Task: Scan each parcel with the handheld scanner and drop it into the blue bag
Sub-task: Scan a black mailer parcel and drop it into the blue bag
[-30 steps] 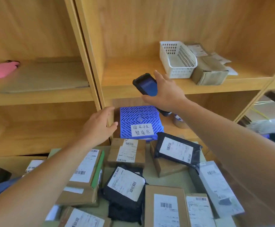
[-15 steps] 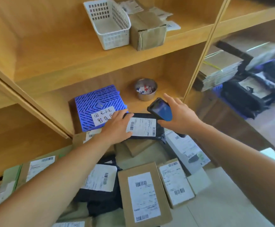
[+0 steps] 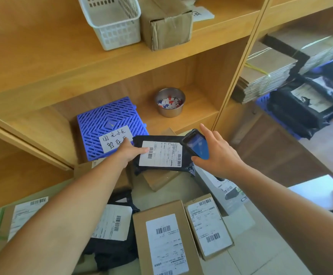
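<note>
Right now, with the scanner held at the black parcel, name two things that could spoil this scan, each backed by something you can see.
1. The left hand grips the black parcel with its thumb on the label, close beside one barcode; a slip could cover it.
2. The label carries a second barcode nearer the scanner in the right hand; the wrong code might be read.

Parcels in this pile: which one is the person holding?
The black plastic parcel at the far end, beside the blue mat. The left hand grips its edge, thumb on the label; the others lie untouched.
</note>
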